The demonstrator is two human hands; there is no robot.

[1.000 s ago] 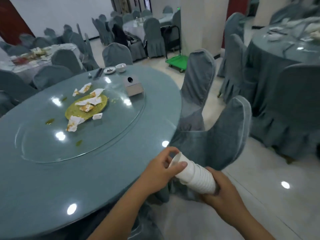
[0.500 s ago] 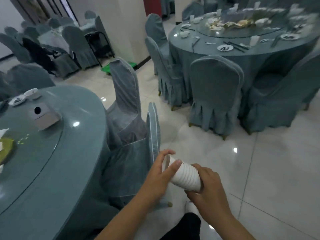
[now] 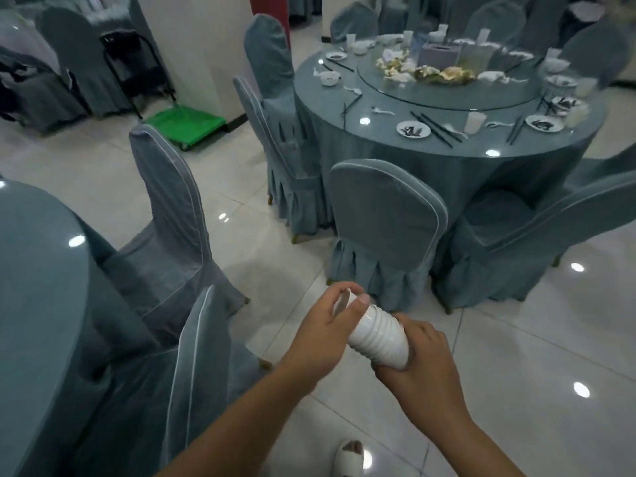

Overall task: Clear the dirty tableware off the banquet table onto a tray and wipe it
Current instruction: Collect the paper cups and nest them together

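— Ahead of us, behind a ring of covered chairs point(image 3: 385, 218), stands the far worktop point(image 3: 447, 146), strewn with dirty plates point(image 3: 413, 128), chopsticks point(image 3: 435, 127) and scraps on its turntable point(image 3: 447, 92).

— And at our left?

— We see the near worktop point(image 3: 34, 270) at its edge only, with two more covered seats drawn up just beside it. A green trolley point(image 3: 182, 123) sits by the pillar point(image 3: 192, 46), well apart from us.

— Where is our load?

— We hold a stack of white cups point(image 3: 378, 339) tilted on its side over the tiled floor point(image 3: 516, 339), between the two worktops and resting on neither.

— How do we hold it?

— Our left grip point(image 3: 320, 335) is curled round the stack's open end, thumb on its side and fingers over the rim. Our right grip point(image 3: 425, 359) is wrapped round the base end, fingers closed under it.

— Anything below?

— We see one foot in a white slipper point(image 3: 349, 459) at the bottom edge.
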